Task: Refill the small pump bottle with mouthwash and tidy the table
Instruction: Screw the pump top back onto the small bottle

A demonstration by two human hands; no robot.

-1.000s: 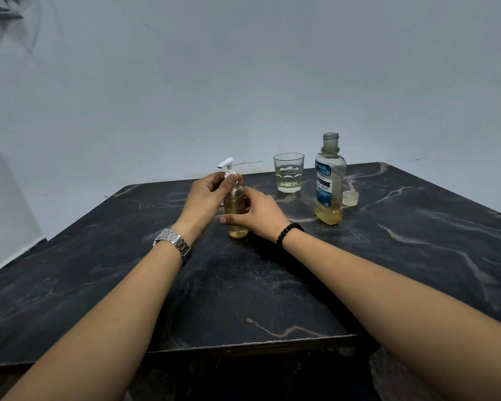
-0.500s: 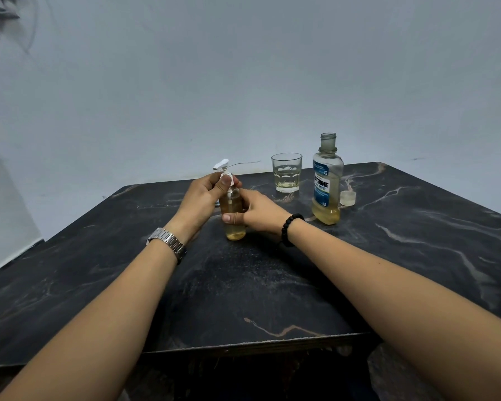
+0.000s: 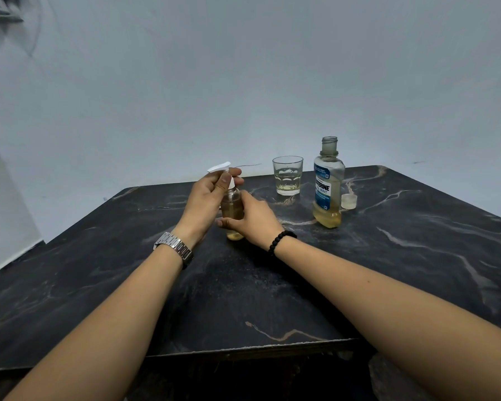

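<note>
The small clear pump bottle (image 3: 232, 208), partly filled with yellowish liquid, stands upright on the dark marble table (image 3: 243, 290). My left hand (image 3: 207, 198) grips its white pump head at the collar. My right hand (image 3: 253, 222) wraps around the bottle's lower body. To the right stands the uncapped mouthwash bottle (image 3: 327, 183) with a blue label and some yellow liquid at the bottom. Its clear cap (image 3: 349, 201) lies just right of it.
A drinking glass (image 3: 287, 175) with a little pale liquid stands behind the pump bottle, left of the mouthwash bottle. A plain grey wall rises behind the table's far edge. The table's near edge runs below my forearms.
My left hand's fingers have shifted round the pump head, thumb now higher on the collar. The bottle and my right hand stay in about the same place.
</note>
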